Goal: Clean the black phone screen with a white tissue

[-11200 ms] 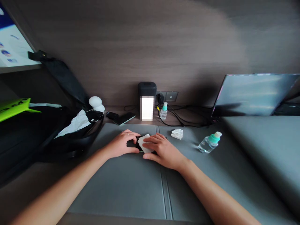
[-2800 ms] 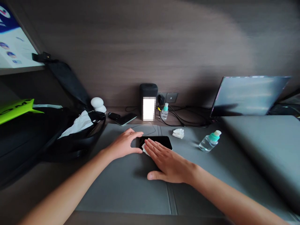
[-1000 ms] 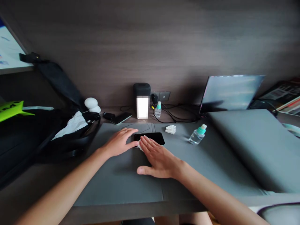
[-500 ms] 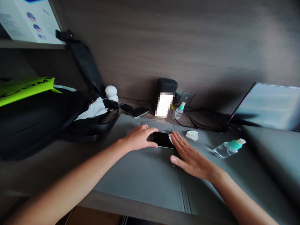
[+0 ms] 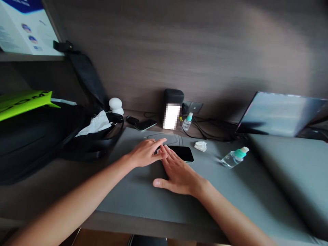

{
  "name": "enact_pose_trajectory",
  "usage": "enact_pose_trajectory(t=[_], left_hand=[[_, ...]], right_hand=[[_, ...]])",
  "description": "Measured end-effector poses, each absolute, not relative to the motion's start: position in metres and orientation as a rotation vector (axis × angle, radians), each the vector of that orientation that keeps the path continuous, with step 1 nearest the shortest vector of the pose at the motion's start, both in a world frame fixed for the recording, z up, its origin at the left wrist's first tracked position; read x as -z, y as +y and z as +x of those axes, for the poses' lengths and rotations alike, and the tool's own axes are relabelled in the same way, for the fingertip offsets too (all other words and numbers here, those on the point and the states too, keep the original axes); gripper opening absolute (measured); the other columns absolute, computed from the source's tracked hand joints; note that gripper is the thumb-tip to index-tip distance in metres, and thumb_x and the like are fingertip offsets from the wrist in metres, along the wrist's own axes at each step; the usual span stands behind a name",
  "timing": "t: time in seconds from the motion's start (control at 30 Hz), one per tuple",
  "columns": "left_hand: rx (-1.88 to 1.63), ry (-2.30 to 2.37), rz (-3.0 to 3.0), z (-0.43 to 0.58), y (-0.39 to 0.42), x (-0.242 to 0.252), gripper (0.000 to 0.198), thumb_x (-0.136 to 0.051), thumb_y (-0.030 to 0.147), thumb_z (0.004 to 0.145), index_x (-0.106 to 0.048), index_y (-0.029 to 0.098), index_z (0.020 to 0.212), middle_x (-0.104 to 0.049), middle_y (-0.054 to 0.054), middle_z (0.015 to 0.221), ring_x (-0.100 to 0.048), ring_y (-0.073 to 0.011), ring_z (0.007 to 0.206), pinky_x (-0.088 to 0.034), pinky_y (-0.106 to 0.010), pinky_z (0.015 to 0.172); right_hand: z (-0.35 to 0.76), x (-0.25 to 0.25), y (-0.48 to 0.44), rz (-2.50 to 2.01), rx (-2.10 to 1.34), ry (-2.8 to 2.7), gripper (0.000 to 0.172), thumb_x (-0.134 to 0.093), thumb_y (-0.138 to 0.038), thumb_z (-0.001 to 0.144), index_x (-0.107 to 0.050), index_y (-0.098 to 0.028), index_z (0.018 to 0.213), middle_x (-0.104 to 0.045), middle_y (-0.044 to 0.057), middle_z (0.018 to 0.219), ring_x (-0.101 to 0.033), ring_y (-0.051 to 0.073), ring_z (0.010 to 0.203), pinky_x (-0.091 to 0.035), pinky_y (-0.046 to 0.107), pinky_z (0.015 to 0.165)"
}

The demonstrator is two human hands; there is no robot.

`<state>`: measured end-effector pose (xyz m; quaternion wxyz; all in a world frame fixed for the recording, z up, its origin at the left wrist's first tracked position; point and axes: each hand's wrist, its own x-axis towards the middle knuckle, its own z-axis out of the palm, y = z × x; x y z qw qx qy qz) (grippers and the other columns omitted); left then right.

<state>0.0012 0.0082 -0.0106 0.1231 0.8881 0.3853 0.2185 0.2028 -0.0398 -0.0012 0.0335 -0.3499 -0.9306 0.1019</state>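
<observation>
A black phone lies flat on the grey desk mat. My left hand curls around the phone's left end, thumb at its near edge. My right hand lies flat beside it, fingers stretched out over the left part of the screen. A sliver of white wipe shows between the fingertips of both hands; the rest of it is hidden under them.
A clear spray bottle with a teal cap lies on the mat at the right, with a crumpled tissue nearer. Behind stand a black speaker, a small bottle, a second phone and cables. Black bag left, laptop right.
The view swung back to the right. My right hand slid left across the screen, from the phone's right end to its left part. My left hand kept its hold on the left end.
</observation>
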Motion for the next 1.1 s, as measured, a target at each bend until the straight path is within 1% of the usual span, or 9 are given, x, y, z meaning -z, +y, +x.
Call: enact_pose_trajectory(t=[0.1, 0.27, 0.37, 0.47, 0.6, 0.77, 0.87, 0.97, 1.1], left_hand=[[-0.635, 1.115, 2.621, 0.004, 0.007, 0.012, 0.067, -0.036, 0.066, 0.095, -0.045, 0.017, 0.141, -0.067, -0.014, 0.123, -0.063, -0.0289, 0.111, -0.049, -0.042, 0.094], [-0.551, 1.193, 2.725, 0.007, 0.006, 0.013, 0.082, -0.053, 0.069, 0.086, -0.036, 0.018, 0.148, -0.067, -0.015, 0.121, -0.061, -0.0328, 0.112, -0.048, -0.045, 0.093], [-0.482, 1.199, 2.776, 0.007, 0.004, 0.01, 0.074, -0.057, 0.057, 0.089, -0.035, 0.017, 0.149, -0.068, -0.015, 0.113, -0.062, -0.032, 0.107, -0.049, -0.043, 0.09], [-0.475, 1.172, 2.784, 0.008, 0.002, 0.007, 0.065, -0.058, 0.046, 0.091, -0.039, 0.017, 0.146, -0.067, -0.014, 0.109, -0.062, -0.0305, 0.103, -0.049, -0.041, 0.088], [-0.491, 1.209, 2.759, 0.008, 0.003, 0.007, 0.066, -0.06, 0.049, 0.089, -0.041, 0.021, 0.146, -0.065, -0.012, 0.107, -0.06, -0.0303, 0.105, -0.047, -0.042, 0.09], [-0.491, 1.234, 2.754, 0.009, 0.005, 0.008, 0.07, -0.064, 0.052, 0.087, -0.041, 0.023, 0.146, -0.065, -0.012, 0.104, -0.06, -0.0309, 0.105, -0.047, -0.042, 0.089], [-0.503, 1.239, 2.747, 0.01, 0.006, 0.008, 0.071, -0.065, 0.052, 0.085, -0.043, 0.023, 0.145, -0.066, -0.012, 0.103, -0.061, -0.0319, 0.104, -0.048, -0.043, 0.088], [-0.521, 1.271, 2.728, 0.011, 0.007, 0.011, 0.081, -0.067, 0.055, 0.083, -0.035, 0.022, 0.149, -0.067, -0.013, 0.107, -0.06, -0.0335, 0.109, -0.048, -0.043, 0.089], [-0.514, 1.327, 2.707, 0.012, 0.009, 0.014, 0.094, -0.071, 0.054, 0.079, -0.024, 0.02, 0.154, -0.067, -0.014, 0.108, -0.061, -0.0332, 0.105, -0.049, -0.043, 0.087]], right_hand=[[0.208, 0.001, -0.046, -1.004, -0.303, -2.858, 0.108, -0.033, -0.08, 0.085, -0.013, 0.0, 0.155, -0.005, 0.021, 0.16, 0.002, 0.032, 0.149, -0.011, 0.047, 0.124], [0.232, -0.002, -0.054, -1.021, -0.289, -2.855, 0.1, -0.036, -0.076, 0.088, -0.017, -0.006, 0.155, -0.01, 0.018, 0.16, -0.004, 0.031, 0.149, -0.015, 0.047, 0.123], [0.251, -0.004, -0.056, -1.104, -0.266, -2.854, 0.096, -0.038, -0.074, 0.089, -0.019, -0.008, 0.155, -0.011, 0.017, 0.16, -0.008, 0.031, 0.149, -0.017, 0.049, 0.122], [0.272, -0.002, -0.056, -1.194, -0.209, -2.85, 0.093, -0.04, -0.071, 0.091, -0.017, -0.01, 0.156, -0.01, 0.016, 0.161, -0.01, 0.031, 0.149, -0.02, 0.05, 0.121], [0.288, 0.004, -0.048, -1.262, -0.152, -2.811, 0.087, -0.04, -0.067, 0.094, -0.008, -0.015, 0.157, -0.009, 0.013, 0.161, -0.011, 0.031, 0.149, -0.021, 0.052, 0.121], [0.28, 0.007, -0.032, -1.275, -0.151, -2.816, 0.093, -0.036, -0.07, 0.092, 0.002, -0.014, 0.156, -0.004, 0.014, 0.161, -0.006, 0.032, 0.148, -0.019, 0.053, 0.121], [0.263, 0.006, -0.025, -1.276, -0.202, -2.825, 0.098, -0.034, -0.075, 0.09, -0.002, -0.011, 0.156, -0.004, 0.015, 0.161, -0.004, 0.033, 0.148, -0.017, 0.052, 0.121], [0.242, 0.004, -0.023, -1.256, -0.259, -2.846, 0.103, -0.033, -0.078, 0.087, -0.01, -0.005, 0.156, -0.005, 0.018, 0.16, -0.001, 0.034, 0.148, -0.014, 0.052, 0.122], [0.216, -0.001, -0.029, -1.124, -0.297, -2.862, 0.106, -0.032, -0.081, 0.085, -0.01, -0.004, 0.156, -0.002, 0.018, 0.16, 0.0, 0.035, 0.148, -0.012, 0.051, 0.122]])
